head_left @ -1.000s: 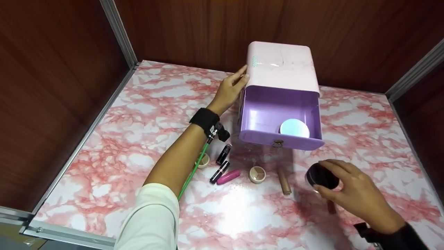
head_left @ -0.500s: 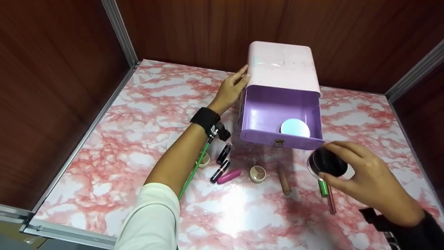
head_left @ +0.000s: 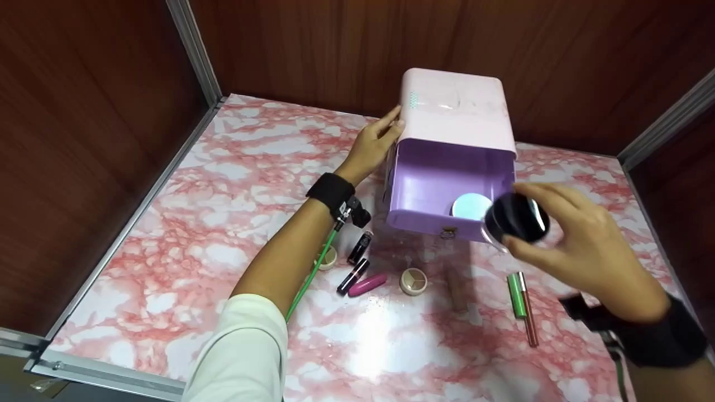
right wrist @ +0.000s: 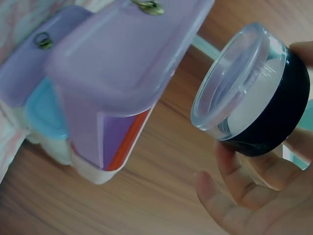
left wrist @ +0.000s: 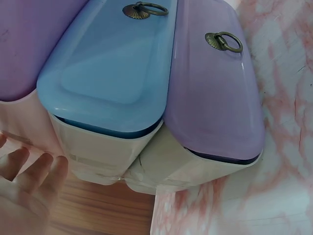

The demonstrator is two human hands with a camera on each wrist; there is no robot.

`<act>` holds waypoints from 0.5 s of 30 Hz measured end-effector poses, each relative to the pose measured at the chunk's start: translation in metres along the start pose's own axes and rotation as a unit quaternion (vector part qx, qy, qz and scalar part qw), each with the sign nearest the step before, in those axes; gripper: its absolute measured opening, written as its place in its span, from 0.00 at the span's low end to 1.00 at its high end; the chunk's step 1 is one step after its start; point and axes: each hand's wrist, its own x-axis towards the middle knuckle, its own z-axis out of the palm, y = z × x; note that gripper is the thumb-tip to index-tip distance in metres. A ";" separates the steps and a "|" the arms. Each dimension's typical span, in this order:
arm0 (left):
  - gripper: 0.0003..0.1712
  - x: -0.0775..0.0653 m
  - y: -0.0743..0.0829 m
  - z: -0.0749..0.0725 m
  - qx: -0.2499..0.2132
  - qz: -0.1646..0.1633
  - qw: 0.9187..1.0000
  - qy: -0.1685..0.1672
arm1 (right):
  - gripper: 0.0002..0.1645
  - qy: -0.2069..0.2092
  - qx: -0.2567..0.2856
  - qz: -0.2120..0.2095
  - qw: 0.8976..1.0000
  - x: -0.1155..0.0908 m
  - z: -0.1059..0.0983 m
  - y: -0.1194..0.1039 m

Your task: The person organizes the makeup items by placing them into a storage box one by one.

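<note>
A pink drawer box [head_left: 455, 114] stands at the back of the marble table, its top purple drawer [head_left: 447, 187] pulled out with a pale blue round jar [head_left: 469, 205] inside. My left hand [head_left: 374, 144] rests with straight fingers against the box's left side; its fingertips [left wrist: 29, 171] show beside the box wall in the left wrist view. My right hand [head_left: 570, 240] grips a black-lidded clear jar [head_left: 515, 219] in the air at the drawer's front right corner. The same jar [right wrist: 254, 93] fills the right wrist view beside the purple drawer [right wrist: 122, 63].
On the table in front of the box lie two black lipsticks [head_left: 357, 259], a pink tube [head_left: 367, 284], a round compact [head_left: 414, 281], a small cream pot [head_left: 327, 258], a tan tube [head_left: 457, 287] and green and red sticks [head_left: 520, 298]. Wooden walls enclose the table.
My right hand has lifted the black-lidded jar off the table and carried it up and back to the drawer's front corner. The left hand has stayed on the box.
</note>
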 end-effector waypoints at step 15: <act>0.32 0.002 0.004 0.003 0.023 -0.016 1.000 -0.014 | 0.39 -0.092 0.022 0.063 0.993 0.071 0.042 0.004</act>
